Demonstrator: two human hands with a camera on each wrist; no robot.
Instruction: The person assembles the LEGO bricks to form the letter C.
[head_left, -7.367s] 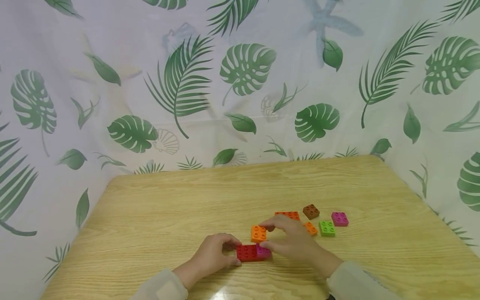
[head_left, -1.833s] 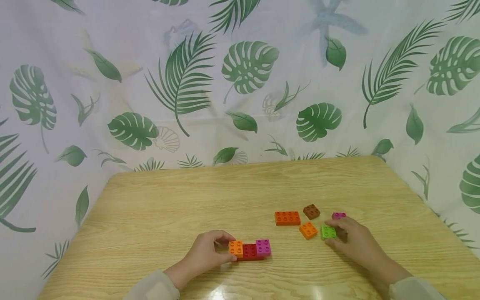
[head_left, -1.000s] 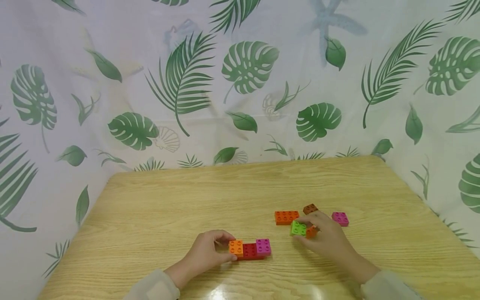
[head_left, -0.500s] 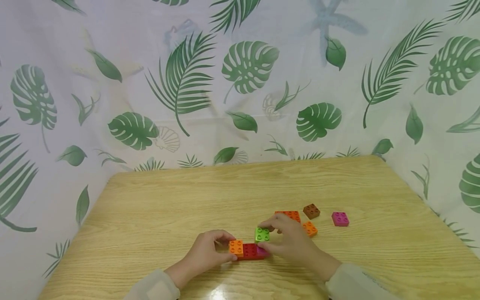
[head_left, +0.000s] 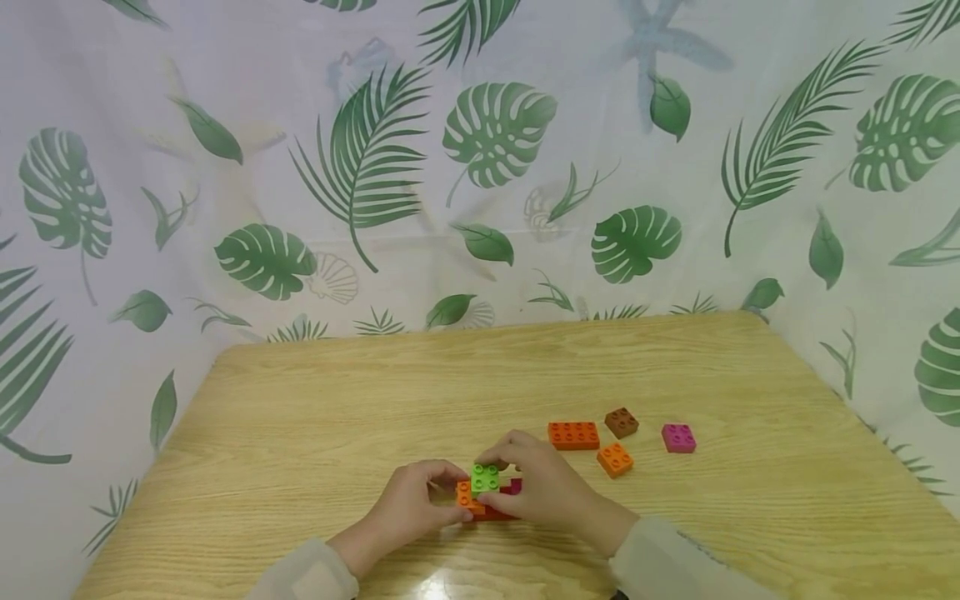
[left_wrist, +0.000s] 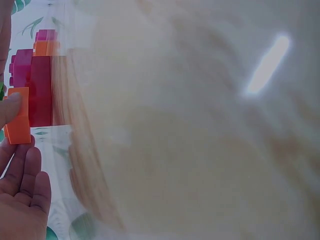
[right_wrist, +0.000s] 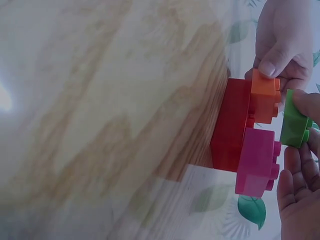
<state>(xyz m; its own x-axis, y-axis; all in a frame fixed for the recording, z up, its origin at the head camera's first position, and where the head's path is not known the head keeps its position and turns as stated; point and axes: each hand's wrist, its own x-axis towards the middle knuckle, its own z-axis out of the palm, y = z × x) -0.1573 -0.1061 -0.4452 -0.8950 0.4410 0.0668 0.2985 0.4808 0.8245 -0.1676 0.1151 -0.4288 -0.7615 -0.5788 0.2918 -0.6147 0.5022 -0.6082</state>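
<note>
Green brick [right_wrist: 294,120] poised above the red brick [right_wrist: 230,125]; judged a stacking step, not yet seated.
The green brick is pinched between thumb and fingers of the right hand [head_left: 540,482] and held just clear of the orange brick [right_wrist: 262,97]. The orange brick is seated at one end of the red brick, the magenta brick [right_wrist: 256,162] at the other. The orange brick is gripped by the left hand [head_left: 408,504]; the stack on the desk [head_left: 337,400] is presumably steadied thereby. Square alignment, then a straight downward press, is judged to be called for.
</note>
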